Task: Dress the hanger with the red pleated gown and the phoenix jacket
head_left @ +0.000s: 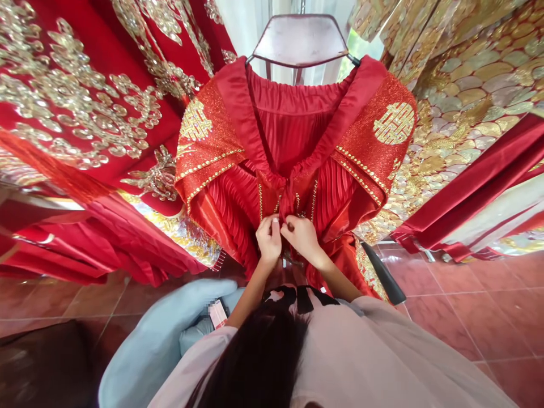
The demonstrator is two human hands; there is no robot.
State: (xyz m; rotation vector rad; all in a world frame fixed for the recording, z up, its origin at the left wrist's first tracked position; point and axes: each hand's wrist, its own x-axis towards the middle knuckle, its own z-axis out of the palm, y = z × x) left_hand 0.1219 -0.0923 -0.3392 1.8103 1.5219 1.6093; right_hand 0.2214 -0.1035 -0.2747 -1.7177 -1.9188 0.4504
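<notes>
In front of me hangs a red garment [361,124] with pleated panels, gold round emblems and rows of gold beads. Its gathered red edge comes together low at the front, where a thin red tie [287,199] hangs down. My left hand [268,241] is closed, thumb and fingers pinched on the tie. Right beside it, my right hand [304,238] is also closed with bent fingers on the tie. The fingers partly hide the tie's ends, so I cannot tell whether a knot is there.
A glossy pale form with a dark rim [301,39] stands inside the garment's opening. Red fabric with jewelled trim [123,107] hangs at left, gold scale-patterned fabric [471,96] at right. Below are a light blue chair [140,340], a small white and red box [218,314] and reddish floor tiles [450,306].
</notes>
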